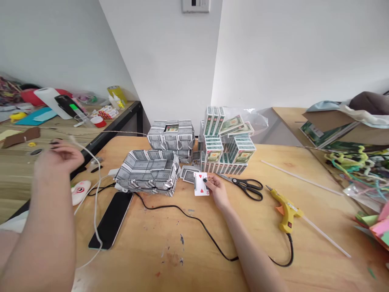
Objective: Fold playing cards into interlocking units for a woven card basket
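My right hand (216,190) reaches forward over the wooden table (170,247) and pinches a two of hearts playing card (200,184) by its right edge. The card is face up, just in front of a few face-down cards (187,173). My left hand (59,157) is raised at the left, blurred, fingers loosely curled, holding nothing I can make out. A tray built from folded playing cards (148,172) lies left of the card. Behind it stand a second card-built box (172,136) and a stack of card packs (226,142).
Black scissors (247,187) and a yellow glue gun (287,209) with its black cord lie right of my hand. A black phone (112,219) with a white cable lies at the front left. Long glue sticks (299,176), coloured paper and pipe cleaners (352,162) crowd the right.
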Motion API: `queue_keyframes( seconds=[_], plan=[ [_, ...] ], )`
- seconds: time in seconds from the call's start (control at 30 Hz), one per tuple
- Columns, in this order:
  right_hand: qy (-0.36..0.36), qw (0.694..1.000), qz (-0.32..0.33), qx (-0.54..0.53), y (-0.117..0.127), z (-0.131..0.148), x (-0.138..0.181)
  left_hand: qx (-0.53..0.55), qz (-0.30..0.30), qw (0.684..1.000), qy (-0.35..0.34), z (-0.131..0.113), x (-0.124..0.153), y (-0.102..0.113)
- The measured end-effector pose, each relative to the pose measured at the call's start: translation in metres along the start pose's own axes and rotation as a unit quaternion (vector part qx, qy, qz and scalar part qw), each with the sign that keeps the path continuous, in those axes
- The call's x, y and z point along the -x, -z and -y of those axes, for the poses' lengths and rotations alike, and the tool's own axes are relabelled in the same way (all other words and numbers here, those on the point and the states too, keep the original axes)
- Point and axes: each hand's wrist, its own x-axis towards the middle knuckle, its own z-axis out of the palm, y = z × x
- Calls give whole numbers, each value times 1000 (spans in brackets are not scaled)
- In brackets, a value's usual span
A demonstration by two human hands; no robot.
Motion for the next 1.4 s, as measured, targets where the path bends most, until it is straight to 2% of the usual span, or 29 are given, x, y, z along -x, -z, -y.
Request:
queue_keyframes(
  seconds=[0.03,0.07,0.1,0.13,0.17,0.2,0.23,0.27,0.3,0.33,0.37,0.4,0.43,0.53,0.6,0.67,0.8,0.93,1.4],
  plan=[
    [3,1000,-1,-1,-1,1,1,67,50,991,109,6,5,-7],
    [8,1000,-1,-4,-1,2,1,123,76,976,165,9,16,-14],
    [13,1000,-2,-7,-2,2,1,158,80,966,187,11,34,-21],
    [17,1000,-3,-11,-2,3,1,171,73,969,165,11,59,-26],
    [21,1000,-4,-13,-2,3,1,159,59,981,99,10,89,-30],
    [23,1000,-6,-15,-2,3,2,128,67,989,4,9,122,-34],
    [24,1000,-7,-18,-3,3,2,81,126,986,-73,10,157,-38],
    [23,999,-7,-21,-3,3,2,31,212,969,-123,12,191,-42],
    [24,999,-7,-26,-3,3,2,-17,318,935,-158,16,221,-48],
    [25,999,-8,-32,-3,4,2,-52,399,898,-178,22,247,-56],
    [27,999,-8,-36,-4,4,2,-74,442,875,-184,28,267,-66],
    [29,999,-9,-39,-4,4,2,-87,448,872,-180,36,282,-78],
    [31,999,-10,-39,-4,5,3,-95,427,883,-172,44,291,-91],
    [39,999,-21,-30,-4,6,3,-93,385,906,-147,64,298,-130],
    [49,998,-33,-26,-3,7,3,-60,403,905,-121,75,297,-147],
    [57,997,-44,-22,-2,7,3,-24,406,910,-85,83,296,-156],
    [58,998,-37,-3,-3,9,2,68,431,900,-11,96,297,-156],
    [46,998,-25,16,-3,9,2,112,446,888,28,103,296,-153],
    [51,997,-11,48,0,8,4,124,456,881,11,106,305,-150]
  ],
)
